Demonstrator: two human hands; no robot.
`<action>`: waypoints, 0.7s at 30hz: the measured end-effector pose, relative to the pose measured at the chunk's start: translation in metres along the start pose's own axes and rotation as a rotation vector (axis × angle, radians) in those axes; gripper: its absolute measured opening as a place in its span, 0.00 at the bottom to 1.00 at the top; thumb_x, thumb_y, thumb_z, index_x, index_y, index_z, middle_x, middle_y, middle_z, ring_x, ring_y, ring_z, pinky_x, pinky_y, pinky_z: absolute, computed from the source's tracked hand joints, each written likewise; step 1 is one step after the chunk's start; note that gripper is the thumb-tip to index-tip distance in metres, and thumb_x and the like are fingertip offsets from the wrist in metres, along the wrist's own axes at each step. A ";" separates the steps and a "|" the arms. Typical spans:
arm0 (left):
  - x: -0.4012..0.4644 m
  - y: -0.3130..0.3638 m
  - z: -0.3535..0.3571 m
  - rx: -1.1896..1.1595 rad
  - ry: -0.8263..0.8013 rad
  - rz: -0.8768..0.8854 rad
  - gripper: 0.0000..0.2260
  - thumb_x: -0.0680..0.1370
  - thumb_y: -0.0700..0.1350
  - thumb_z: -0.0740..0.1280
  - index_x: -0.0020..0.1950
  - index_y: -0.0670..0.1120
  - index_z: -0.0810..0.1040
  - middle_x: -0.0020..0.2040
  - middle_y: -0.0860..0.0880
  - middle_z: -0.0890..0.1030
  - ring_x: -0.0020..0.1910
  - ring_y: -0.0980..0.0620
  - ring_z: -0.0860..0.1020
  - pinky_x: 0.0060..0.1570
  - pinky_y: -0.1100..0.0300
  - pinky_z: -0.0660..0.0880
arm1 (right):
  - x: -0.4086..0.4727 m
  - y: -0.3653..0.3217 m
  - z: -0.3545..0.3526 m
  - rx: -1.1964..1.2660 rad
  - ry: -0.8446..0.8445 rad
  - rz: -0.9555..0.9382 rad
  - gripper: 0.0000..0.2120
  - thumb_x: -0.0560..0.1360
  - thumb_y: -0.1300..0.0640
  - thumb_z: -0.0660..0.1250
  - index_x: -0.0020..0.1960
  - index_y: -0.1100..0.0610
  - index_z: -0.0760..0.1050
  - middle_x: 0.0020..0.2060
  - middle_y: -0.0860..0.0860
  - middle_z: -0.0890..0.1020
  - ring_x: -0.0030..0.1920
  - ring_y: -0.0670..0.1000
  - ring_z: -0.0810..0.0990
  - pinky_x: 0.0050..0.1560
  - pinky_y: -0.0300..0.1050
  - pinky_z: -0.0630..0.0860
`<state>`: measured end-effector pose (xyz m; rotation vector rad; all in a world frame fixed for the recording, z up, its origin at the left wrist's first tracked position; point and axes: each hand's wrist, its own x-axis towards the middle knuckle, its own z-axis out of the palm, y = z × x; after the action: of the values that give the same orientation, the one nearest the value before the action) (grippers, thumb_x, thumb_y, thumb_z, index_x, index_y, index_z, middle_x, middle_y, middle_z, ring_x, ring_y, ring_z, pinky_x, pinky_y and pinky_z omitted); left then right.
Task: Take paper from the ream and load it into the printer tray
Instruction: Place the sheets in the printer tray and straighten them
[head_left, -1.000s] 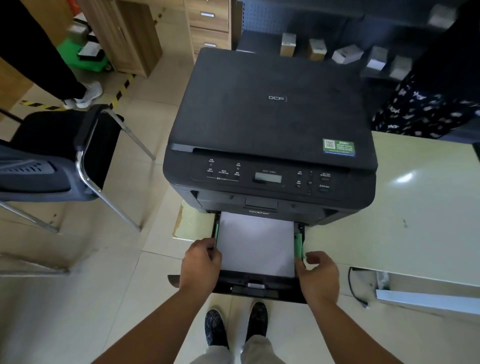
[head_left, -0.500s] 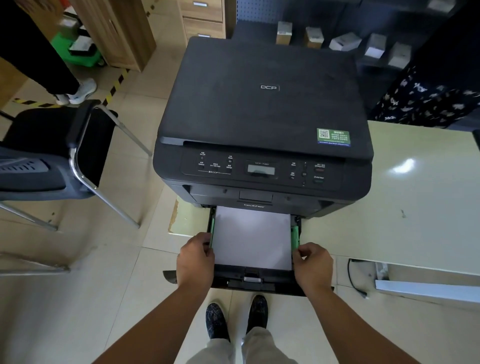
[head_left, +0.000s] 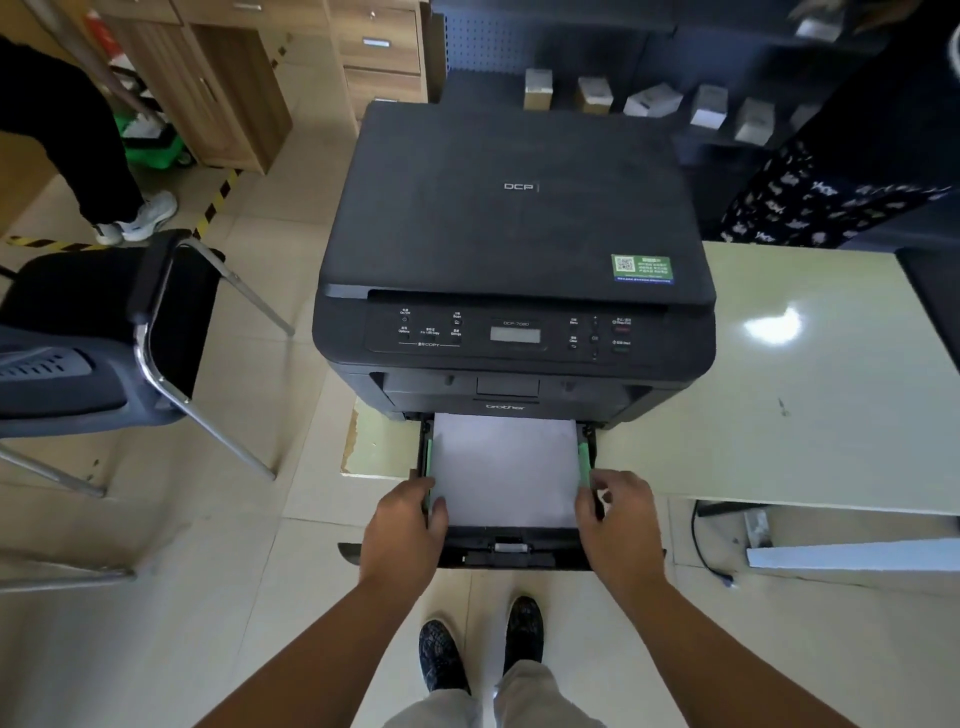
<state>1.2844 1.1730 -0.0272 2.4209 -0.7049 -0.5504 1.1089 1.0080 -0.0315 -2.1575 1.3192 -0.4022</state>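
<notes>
A black printer (head_left: 514, 249) stands on the left end of a pale desk (head_left: 810, 415). Its paper tray (head_left: 519, 553) is pulled partway out over the floor. A white stack of paper (head_left: 504, 467) lies flat in it between two green side guides. My left hand (head_left: 405, 525) grips the tray's left side at the green guide. My right hand (head_left: 618, 519) grips the right side at the other guide. No ream is in view.
A black chair with chrome legs (head_left: 119, 332) stands to the left. A person's leg and white shoe (head_left: 135, 218) are at far left, another person (head_left: 831, 208) at the right behind the desk. Wooden drawers (head_left: 379, 57) and small boxes (head_left: 649, 98) are behind. A cable (head_left: 701, 545) hangs under the desk.
The tray has slid a little further into the printer, so less paper shows. Both hands have kept their hold on its sides and moved forward with it.
</notes>
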 end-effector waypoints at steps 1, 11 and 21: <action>-0.006 -0.003 0.000 0.015 -0.001 0.045 0.13 0.78 0.48 0.64 0.61 0.47 0.78 0.55 0.49 0.82 0.52 0.49 0.79 0.52 0.53 0.78 | -0.012 -0.005 -0.005 -0.033 -0.024 -0.120 0.04 0.77 0.57 0.67 0.43 0.54 0.79 0.36 0.49 0.79 0.38 0.48 0.75 0.40 0.41 0.75; -0.033 -0.003 -0.015 0.071 0.024 0.158 0.10 0.78 0.50 0.63 0.57 0.51 0.78 0.52 0.55 0.79 0.52 0.56 0.75 0.47 0.59 0.76 | -0.069 -0.012 -0.004 -0.447 -0.555 -0.578 0.12 0.75 0.49 0.58 0.36 0.52 0.74 0.32 0.51 0.81 0.31 0.55 0.78 0.31 0.49 0.72; -0.052 0.001 -0.006 0.251 -0.057 0.351 0.15 0.77 0.58 0.57 0.35 0.54 0.74 0.32 0.57 0.75 0.33 0.57 0.72 0.39 0.60 0.70 | -0.049 -0.030 0.009 -0.509 -0.491 -0.447 0.23 0.75 0.47 0.59 0.68 0.54 0.68 0.58 0.51 0.78 0.57 0.54 0.76 0.63 0.53 0.71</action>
<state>1.2465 1.2053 -0.0105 2.4309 -1.2572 -0.4083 1.1117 1.0648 -0.0179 -2.7379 0.7039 0.3301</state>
